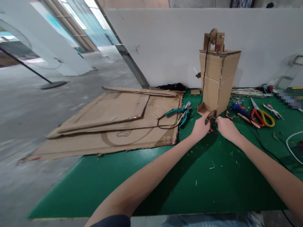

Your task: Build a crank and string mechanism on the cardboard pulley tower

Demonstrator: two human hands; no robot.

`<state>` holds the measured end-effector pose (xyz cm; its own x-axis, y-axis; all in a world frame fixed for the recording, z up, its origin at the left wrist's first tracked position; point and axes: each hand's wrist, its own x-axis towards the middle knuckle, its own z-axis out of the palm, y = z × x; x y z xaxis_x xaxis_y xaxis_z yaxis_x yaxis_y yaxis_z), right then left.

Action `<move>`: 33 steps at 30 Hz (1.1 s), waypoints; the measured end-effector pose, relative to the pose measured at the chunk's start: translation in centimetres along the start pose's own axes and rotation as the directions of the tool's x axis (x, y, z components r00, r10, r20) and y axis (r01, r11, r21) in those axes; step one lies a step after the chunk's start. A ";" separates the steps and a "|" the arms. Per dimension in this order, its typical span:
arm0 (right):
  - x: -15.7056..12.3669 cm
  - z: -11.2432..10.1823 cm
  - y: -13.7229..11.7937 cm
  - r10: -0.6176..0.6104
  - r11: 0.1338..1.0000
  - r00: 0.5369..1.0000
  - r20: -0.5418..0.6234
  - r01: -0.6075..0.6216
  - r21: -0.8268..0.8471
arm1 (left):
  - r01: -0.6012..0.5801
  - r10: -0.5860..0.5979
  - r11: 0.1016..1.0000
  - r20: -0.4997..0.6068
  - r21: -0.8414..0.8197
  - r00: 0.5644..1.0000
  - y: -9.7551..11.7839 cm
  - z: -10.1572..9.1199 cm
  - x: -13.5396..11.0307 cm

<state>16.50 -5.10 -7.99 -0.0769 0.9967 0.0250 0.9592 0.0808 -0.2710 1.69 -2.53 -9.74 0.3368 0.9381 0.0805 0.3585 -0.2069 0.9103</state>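
A tall cardboard tower (211, 85) stands upright at the back of the green table, with a cardboard pulley wheel (214, 36) mounted on top. Over the wheel runs a black cord (204, 72), hanging down the tower's left side. At the tower's foot, my left hand (200, 128) is closed on a small cardboard piece (212, 114) beside an open cardboard box (202, 108). Close by on the right, my right hand (226, 127) pinches something thin and pale that touches or nearly touches that piece; its kind is too small to tell.
Stacked cardboard sheets (113, 110) overhang the table's left edge. Teal-handled pliers (176, 111) lie on them and the green table (151, 179). To the right lie scissors (261, 116), a blue-handled tool (239, 108) and metal pliers (272, 110). Behind is a white panel (163, 47).
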 end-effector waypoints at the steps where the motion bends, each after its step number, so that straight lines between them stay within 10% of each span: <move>1: 0.3 0.0 -0.1 0.004 0.999 1.000 0.001 -0.004 0.051 | -0.002 0.002 1.000 0.005 0.010 1.000 0.1 0.1 -0.1; 19: -1.0 -0.5 3.3 -0.199 0.924 0.976 -0.092 0.218 0.314 | 0.007 -0.006 0.999 0.038 -0.041 0.999 0.5 0.7 -0.2; 33: 0.4 1.0 3.3 -0.345 0.937 0.915 -0.211 0.348 -0.022 | -0.015 0.016 1.000 0.014 -0.004 1.000 0.2 0.6 -0.2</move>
<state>19.38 -4.48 -9.88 -0.3438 0.8831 0.3193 0.8782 0.4228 -0.2237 2.21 -2.89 -9.84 0.3542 0.9309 0.0891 0.3501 -0.2203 0.9104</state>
